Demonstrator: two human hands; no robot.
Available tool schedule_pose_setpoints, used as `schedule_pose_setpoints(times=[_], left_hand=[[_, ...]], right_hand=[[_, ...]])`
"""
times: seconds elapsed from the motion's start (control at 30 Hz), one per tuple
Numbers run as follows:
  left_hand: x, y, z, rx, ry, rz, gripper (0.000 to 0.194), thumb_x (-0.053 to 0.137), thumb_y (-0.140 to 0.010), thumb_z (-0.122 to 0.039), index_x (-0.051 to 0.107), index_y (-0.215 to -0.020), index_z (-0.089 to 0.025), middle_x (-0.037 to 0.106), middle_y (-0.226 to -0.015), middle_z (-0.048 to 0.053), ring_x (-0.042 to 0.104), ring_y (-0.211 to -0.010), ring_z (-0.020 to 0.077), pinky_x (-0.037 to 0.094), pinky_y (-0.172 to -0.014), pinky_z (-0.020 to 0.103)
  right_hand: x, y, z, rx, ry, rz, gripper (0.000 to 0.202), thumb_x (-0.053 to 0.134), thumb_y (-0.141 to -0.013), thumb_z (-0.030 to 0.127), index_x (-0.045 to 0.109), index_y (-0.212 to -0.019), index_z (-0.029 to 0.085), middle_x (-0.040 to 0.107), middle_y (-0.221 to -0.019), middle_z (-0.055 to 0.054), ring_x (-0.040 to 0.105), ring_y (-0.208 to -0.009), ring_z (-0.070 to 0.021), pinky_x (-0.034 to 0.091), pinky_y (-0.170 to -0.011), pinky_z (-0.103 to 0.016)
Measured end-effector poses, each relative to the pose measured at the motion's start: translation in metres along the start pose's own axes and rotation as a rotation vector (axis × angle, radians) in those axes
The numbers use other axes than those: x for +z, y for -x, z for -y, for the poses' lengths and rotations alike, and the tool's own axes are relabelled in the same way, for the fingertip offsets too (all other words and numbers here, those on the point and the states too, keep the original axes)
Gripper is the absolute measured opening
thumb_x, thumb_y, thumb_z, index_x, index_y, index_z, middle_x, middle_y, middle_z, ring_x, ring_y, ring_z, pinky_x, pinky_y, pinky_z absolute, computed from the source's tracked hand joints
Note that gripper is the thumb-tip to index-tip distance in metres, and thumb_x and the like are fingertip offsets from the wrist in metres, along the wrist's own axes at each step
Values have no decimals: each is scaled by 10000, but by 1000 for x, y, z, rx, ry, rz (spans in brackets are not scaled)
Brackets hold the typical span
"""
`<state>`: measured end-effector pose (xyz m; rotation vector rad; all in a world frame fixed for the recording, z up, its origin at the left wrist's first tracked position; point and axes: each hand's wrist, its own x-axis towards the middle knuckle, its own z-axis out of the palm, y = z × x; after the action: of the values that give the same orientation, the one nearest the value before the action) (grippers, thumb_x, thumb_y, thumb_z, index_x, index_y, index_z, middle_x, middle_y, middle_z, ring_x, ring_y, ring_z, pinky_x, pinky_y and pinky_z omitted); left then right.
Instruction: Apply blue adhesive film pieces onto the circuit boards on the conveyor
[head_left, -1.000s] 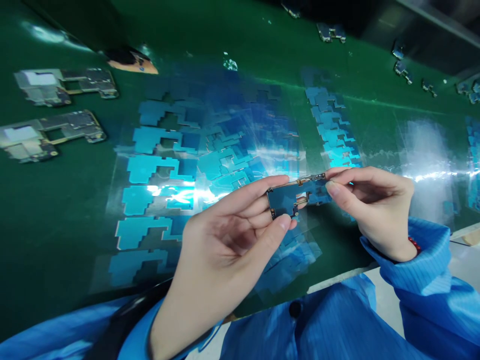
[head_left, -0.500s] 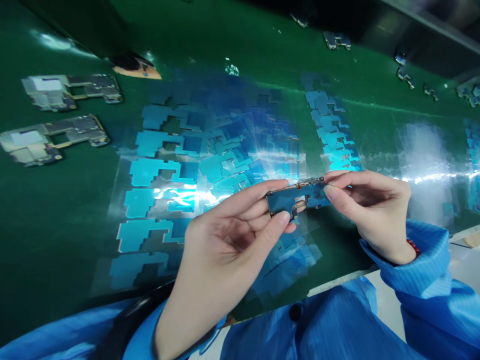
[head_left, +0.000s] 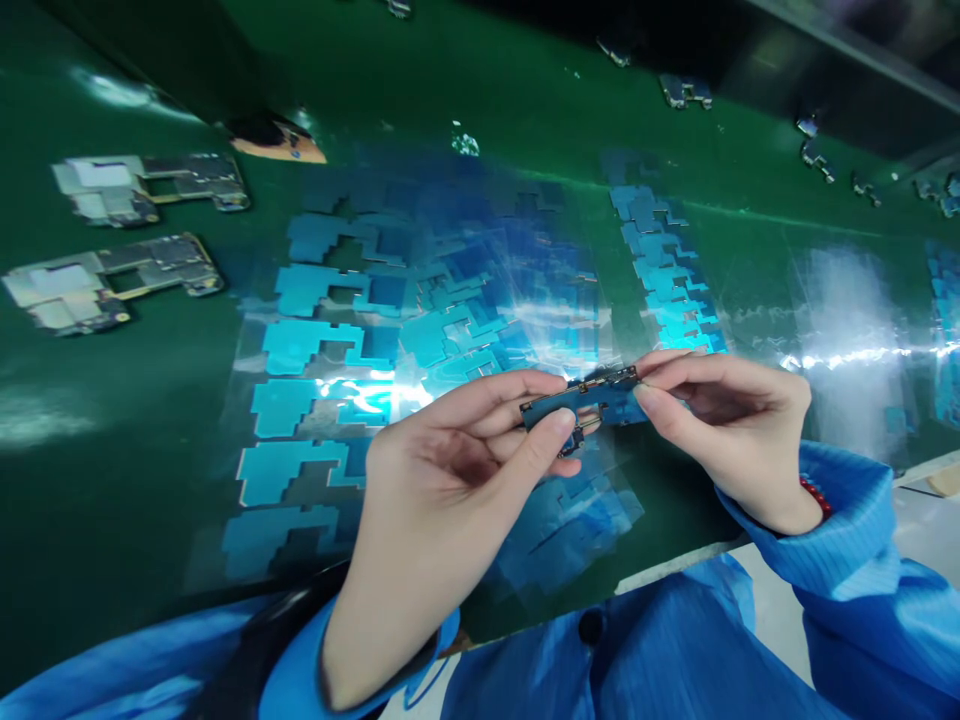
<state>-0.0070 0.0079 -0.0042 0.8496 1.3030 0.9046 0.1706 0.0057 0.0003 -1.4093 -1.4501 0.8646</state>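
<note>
From my remote view, the bare left hand is palm up, its thumb and fingers closed on the near-left end of a thin, dark blue-faced circuit board with a notched outline. The bare right hand has thumb and forefinger pinched on the board's right end. I see the board held above the green tabletop, over clear film sheets with bright blue notched cut-outs. Two grey-and-black circuit boards lie at far left.
</note>
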Motion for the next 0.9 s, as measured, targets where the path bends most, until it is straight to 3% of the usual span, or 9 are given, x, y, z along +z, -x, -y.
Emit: schedule_pose_setpoints(times=[0.23,0.5,0.7,0.8,0.9], left_hand=[[0,0,0,2,14,-19,111,746,-744,-175,711,-831,-234,718,-621,-80,712,-574,113,609,-559,131],[1,2,-2,-1,7,-40,104,749,-765,-196,708,-853,-233,719,-629,-78,699,-535,112,623,-574,163],[0,0,0,37,48,-71,116,774,-731,-200,716,-831,-212,728,-637,-54,715,-580,131,619,-551,162],[-2,-2,4,74,75,-69,121,772,-721,-208,722,-831,-211,730,-631,-51,704,-541,130,613,-528,166],[-3,-3,7,77,101,-56,157,777,-728,-250,714,-866,-212,748,-682,-41,700,-530,124,614,-552,176]], right_hand=[[3,2,-2,-14,-49,15,140,742,-741,97,719,-792,225,741,-824,0,704,-801,-144,601,-748,-254],[5,1,-1,-51,16,-19,135,745,-734,108,688,-781,220,710,-736,13,678,-734,-143,572,-690,-273],[-4,-10,-12,-74,117,-129,80,724,-767,140,688,-800,203,708,-752,20,666,-716,-119,568,-735,-267],[-6,-13,-14,27,31,-48,21,690,-817,208,690,-810,189,719,-779,5,678,-711,-113,585,-714,-254],[-3,-10,-14,164,-181,164,137,725,-800,296,699,-884,190,740,-799,-2,705,-721,-118,595,-702,-242]])
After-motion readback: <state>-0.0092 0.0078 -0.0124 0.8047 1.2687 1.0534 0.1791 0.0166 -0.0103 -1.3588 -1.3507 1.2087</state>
